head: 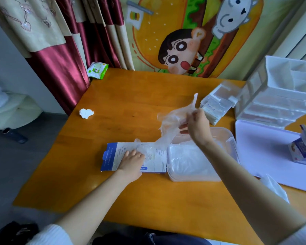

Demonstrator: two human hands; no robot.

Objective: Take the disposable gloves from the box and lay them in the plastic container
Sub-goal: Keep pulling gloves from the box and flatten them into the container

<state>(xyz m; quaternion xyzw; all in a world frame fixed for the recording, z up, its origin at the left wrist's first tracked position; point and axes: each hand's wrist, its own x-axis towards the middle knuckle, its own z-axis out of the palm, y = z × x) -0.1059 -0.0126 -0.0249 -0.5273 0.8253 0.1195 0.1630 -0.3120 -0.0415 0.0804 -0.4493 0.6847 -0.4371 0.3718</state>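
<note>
Fingers of the right hand (198, 124): closed in a pinch on one disposable glove (171, 124), which is held raised above the counter (95, 183), its lower end hanging near the box (113, 156). Fingers of the left hand (131, 160): laid flat on the box, which is pressed down; nothing is gripped. Plastic container (228, 138): just beside the box, with laid gloves (189, 158) inside. Handling, as judged: film very light, limp, clingy (easily torn); best pinched at one edge and lowered flat.

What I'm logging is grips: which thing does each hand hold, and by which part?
The right hand pinches a clear glove near its upper end; the left hand presses on the box, gripping nothing.
</note>
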